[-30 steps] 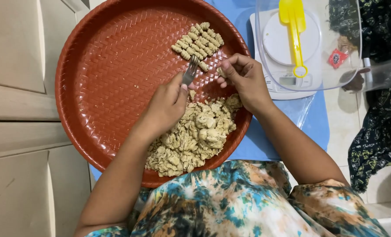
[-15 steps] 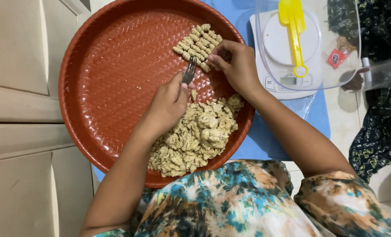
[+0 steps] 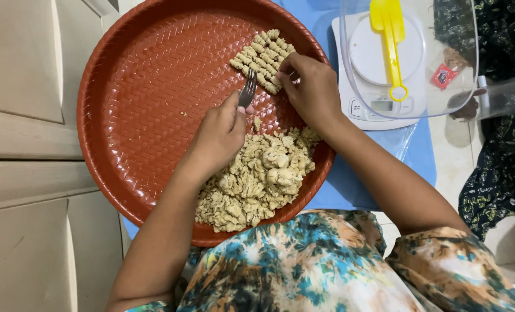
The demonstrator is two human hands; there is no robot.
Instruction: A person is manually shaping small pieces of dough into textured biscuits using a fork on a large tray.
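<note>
Red tray (image 3: 136, 115): one fork (image 3: 247, 89), roughly fifteen ridged dough pieces (image 3: 263, 58)

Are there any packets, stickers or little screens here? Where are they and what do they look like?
Small screen: a grey rectangle on the front edge of the white kitchen scale, seen through the clear bowl resting on the scale.
Red packet: a small square wrapper, red with a pale mark, right of the scale, seen through the bowl.
No other labels or signs show.
</note>
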